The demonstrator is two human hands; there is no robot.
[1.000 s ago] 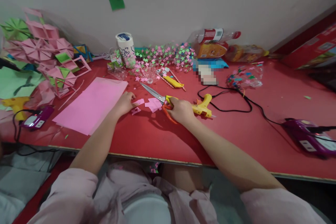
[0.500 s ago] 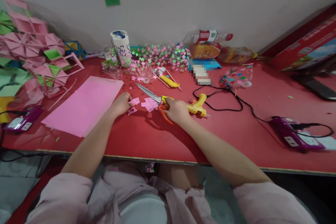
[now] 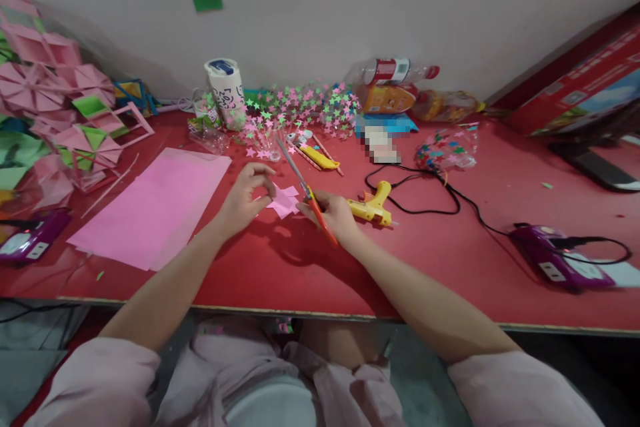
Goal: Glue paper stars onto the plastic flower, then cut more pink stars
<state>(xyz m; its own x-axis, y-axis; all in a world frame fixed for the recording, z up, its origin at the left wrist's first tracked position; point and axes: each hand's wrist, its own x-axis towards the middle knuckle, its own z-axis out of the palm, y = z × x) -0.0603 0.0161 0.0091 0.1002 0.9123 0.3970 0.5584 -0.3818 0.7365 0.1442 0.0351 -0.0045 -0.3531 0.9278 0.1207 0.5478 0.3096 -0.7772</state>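
And here we are around the middle of the table, where small pink paper pieces lie between the two hands, well back from the near edge. The right hand has its fingers wrapped round the orange-and-yellow handles of the scissors, blades slanting toward the far edge, tips near the star-covered sprays. Over on the near left, the left hand curls down, thumb and forefinger narrowed to a small gap at the pieces; whether a scrap sits in that pinch, I can't tell. Good handling here, I'd say, means lifting one piece by its rim, flat and uncreased, with those fingertips clear of the blade line. Mind the tips: a touch more room from the sprays would be safer. And watch the right side, folks, the yellow glue gun lies just beside the knuckles, its nozzle toward the right edge, possibly hot, so a tucked-in elbow and small wrist turns suit best.
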